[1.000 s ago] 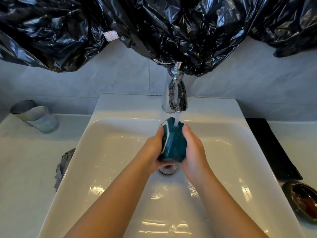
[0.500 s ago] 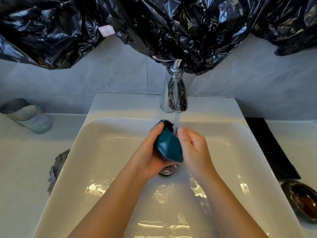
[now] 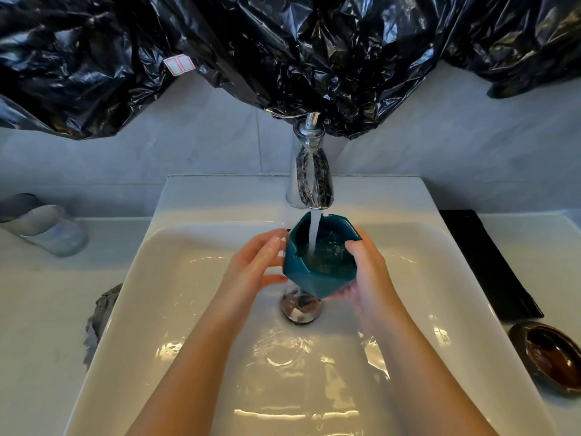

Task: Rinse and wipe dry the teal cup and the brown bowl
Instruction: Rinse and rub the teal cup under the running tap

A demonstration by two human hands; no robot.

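Observation:
The teal cup [image 3: 314,280] is upright over the white sink [image 3: 176,278], right under the chrome tap [image 3: 309,177]. Water runs from the tap into the cup's open mouth. My right hand [image 3: 367,272] grips the cup's right side, with the thumb hooked over the rim. My left hand [image 3: 254,262] rests against the cup's left wall with fingers spread. The brown bowl [image 3: 548,357] lies on the counter at the right, apart from both hands.
A clear glass tumbler [image 3: 47,229] stands on the counter at the left. A grey cloth [image 3: 99,316] lies beside the sink's left edge. A black tray [image 3: 490,262] sits right of the sink. Black plastic sheeting [image 3: 283,51] hangs above the tap. The drain [image 3: 300,305] is below the cup.
The cup has turned from lying sideways with its base toward me to mouth up under the stream. My right hand shifted to the rim, and my left hand's fingers have loosened.

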